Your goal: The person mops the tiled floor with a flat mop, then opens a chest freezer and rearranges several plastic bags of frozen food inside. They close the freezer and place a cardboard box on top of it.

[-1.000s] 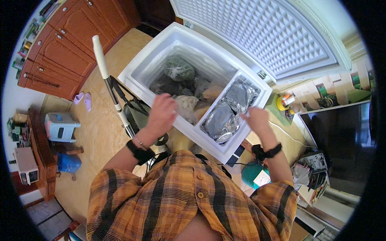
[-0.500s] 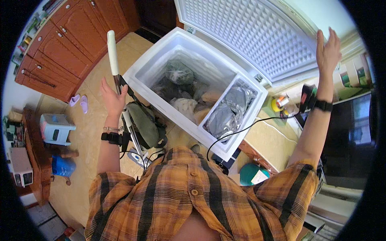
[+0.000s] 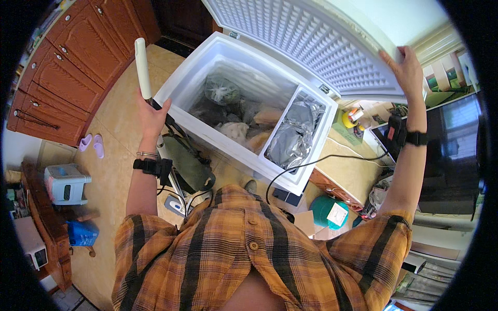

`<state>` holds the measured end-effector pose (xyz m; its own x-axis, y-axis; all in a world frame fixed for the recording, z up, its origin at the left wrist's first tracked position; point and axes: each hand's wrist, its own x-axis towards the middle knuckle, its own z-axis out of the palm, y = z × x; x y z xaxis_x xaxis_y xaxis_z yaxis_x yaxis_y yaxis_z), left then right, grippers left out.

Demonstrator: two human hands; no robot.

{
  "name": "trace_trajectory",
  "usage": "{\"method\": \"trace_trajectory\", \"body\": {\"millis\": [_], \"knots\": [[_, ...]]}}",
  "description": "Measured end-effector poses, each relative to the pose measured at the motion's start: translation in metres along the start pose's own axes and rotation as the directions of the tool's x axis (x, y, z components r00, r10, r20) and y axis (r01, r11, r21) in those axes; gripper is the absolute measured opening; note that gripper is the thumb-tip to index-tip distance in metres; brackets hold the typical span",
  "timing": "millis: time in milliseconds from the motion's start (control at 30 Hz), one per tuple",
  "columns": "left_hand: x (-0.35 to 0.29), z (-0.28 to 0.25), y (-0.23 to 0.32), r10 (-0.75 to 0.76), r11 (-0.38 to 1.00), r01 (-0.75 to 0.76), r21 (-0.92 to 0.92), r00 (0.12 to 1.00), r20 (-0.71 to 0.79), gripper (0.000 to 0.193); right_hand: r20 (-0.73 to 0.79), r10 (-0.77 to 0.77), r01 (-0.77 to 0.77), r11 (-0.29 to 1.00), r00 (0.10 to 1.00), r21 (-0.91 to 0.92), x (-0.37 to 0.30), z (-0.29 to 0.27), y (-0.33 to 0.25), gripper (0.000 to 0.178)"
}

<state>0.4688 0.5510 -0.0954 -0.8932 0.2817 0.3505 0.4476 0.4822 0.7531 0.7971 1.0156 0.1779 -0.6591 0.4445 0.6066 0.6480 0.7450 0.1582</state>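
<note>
In front of me stands an open white chest freezer (image 3: 236, 147). My right hand (image 3: 409, 72) grips the edge of its raised lid (image 3: 306, 46), thumb on the dimpled inner face. My left hand (image 3: 152, 118) is closed around a pole with a long cream handle (image 3: 141, 65), beside the freezer's left corner; its fingertips are partly hidden. Frosty bagged items, among them a round clear-wrapped bundle (image 3: 222, 89), lie in the main compartment. Silvery-grey plastic packages (image 3: 293, 140) fill the smaller basket at the right.
A dark green bag (image 3: 187, 160) leans by the pole. A black cable (image 3: 332, 156) runs from my right wrist across the freezer's corner. Right are a counter (image 3: 340, 176), a large dark screen (image 3: 451, 160) and a teal round container (image 3: 328, 211). Left are red-brown cabinets (image 3: 78, 62) and purple slippers (image 3: 92, 145).
My right hand has gone from spread fingers beside the lid to gripping its edge, and the lid is tilted lower. My left hand has moved up the pole, its fingers closing around it.
</note>
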Motion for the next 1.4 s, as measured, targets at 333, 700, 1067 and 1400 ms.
{"method": "trace_trajectory", "body": {"millis": [333, 700, 1067, 1400], "knots": [[0.012, -0.006, -0.049, -0.053, 0.984, 0.044, -0.175, 0.997, -0.049, 0.021, 0.201, -0.315, 0.314, 0.949, 0.927, 0.038, -0.119, -0.039, -0.105, 0.054], [-0.006, -0.022, -0.064, -0.115, 0.972, 0.106, -0.21, 0.993, -0.031, 0.022, 0.326, -0.348, 0.257, 0.921, 0.879, 0.293, -0.226, -0.003, -0.162, 0.07], [-0.002, -0.025, -0.059, -0.072, 0.985, 0.063, -0.162, 0.996, -0.048, 0.017, 0.566, -0.357, 0.241, 0.932, 0.743, 0.272, -0.305, 0.05, -0.214, 0.091], [-0.002, -0.024, -0.063, -0.091, 0.965, 0.089, -0.245, 0.996, 0.002, 0.016, 0.645, -0.339, 0.232, 0.941, 0.685, 0.248, -0.348, 0.094, -0.229, 0.096]]}}
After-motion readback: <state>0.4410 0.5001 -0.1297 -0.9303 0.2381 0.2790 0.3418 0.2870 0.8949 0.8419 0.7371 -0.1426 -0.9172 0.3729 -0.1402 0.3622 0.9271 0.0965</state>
